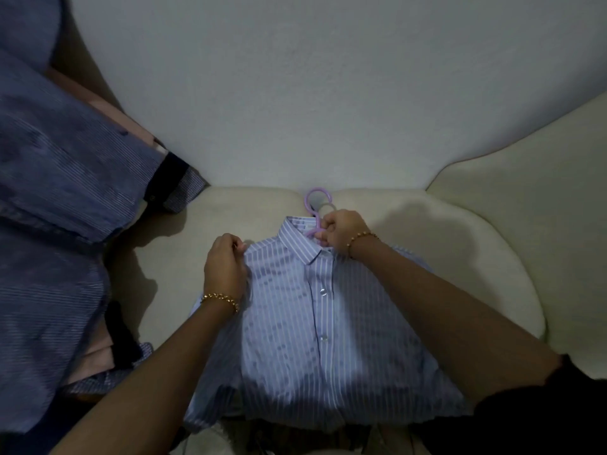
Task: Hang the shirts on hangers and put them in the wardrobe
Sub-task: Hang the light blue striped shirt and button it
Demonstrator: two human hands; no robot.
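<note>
I see striped shirt (308, 323) flat on sofa (460, 224), left hand (225, 264) pinching its shoulder, right hand (341, 233) gripping hanger (316, 205) neck at collar, hook just beyond knuckles.

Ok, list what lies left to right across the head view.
Dark blue striped shirts, left hand pinching the pale blue striped shirt, right hand gripping the purple plastic hanger, cream sofa armrest.
</note>
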